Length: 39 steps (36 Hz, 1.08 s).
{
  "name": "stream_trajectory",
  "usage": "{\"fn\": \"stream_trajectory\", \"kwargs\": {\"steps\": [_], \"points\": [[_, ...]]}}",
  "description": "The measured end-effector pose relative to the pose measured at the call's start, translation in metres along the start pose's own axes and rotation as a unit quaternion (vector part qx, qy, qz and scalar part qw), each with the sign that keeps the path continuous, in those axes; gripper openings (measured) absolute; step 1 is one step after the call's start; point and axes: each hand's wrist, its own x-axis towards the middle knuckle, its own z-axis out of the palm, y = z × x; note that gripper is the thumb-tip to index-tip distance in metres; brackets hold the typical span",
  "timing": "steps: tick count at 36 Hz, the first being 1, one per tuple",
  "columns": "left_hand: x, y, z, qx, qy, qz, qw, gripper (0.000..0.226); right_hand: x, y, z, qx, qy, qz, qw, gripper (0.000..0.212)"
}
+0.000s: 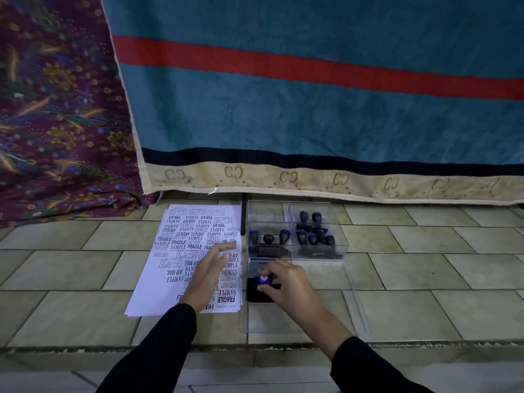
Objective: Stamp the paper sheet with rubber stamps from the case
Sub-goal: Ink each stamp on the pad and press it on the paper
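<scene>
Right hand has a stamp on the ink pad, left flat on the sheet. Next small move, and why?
Probably lift the stamp off the ink pad and carry it left to a bare patch of the paper sheet: the right hand grips it over the pad, and the left hand steadies the sheet.

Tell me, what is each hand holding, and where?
Right hand grips a stamp by its blue knob, over the ink pad. Left hand holds nothing, flat on the paper.

Paper sheet (181, 268) reads AIR MAIL, SAMPLE, FRAGILE, AMENDED, FAX OUT.
</scene>
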Motion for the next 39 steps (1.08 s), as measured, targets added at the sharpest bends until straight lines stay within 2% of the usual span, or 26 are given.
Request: {"fn": "stream_trajectory", "kwargs": {"steps": [3, 6, 8, 12, 15, 19, 29, 39], "points": [[-0.001, 0.008, -0.016, -0.014, 0.071, -0.001, 0.997, 0.038, 0.000, 0.001, -0.001, 0.010, -0.009, 0.004, 1.000, 0.029], [-0.003, 0.005, -0.044, -0.001, 0.143, 0.010, 0.990, 0.027, 0.002, 0.002, -0.004, 0.021, 0.003, 0.013, 1.000, 0.029], [-0.005, -0.003, -0.067, 0.047, 0.187, 0.008, 0.981, 0.020, 0.007, 0.000, -0.007, 0.044, 0.023, 0.026, 0.998, 0.028], [-0.016, -0.026, -0.107, 0.190, 0.234, -0.018, 0.953, 0.023, 0.025, -0.016, 0.001, 0.091, 0.019, 0.021, 0.995, 0.030], [-0.022, -0.043, -0.123, 0.336, 0.215, -0.051, 0.915, 0.027, 0.042, -0.035, 0.017, 0.125, -0.006, 0.013, 0.992, 0.035], [-0.028, -0.055, -0.124, 0.406, 0.188, -0.082, 0.890, 0.032, 0.061, -0.058, 0.043, 0.119, -0.033, -0.010, 0.992, 0.028], [-0.028, -0.054, -0.124, 0.401, 0.188, -0.100, 0.891, 0.036, 0.087, -0.085, 0.088, 0.070, -0.104, -0.052, 0.991, 0.022], [-0.026, -0.057, -0.124, 0.398, 0.194, -0.100, 0.891, 0.034, 0.091, -0.096, 0.104, 0.074, -0.132, -0.056, 0.987, 0.020]]}}
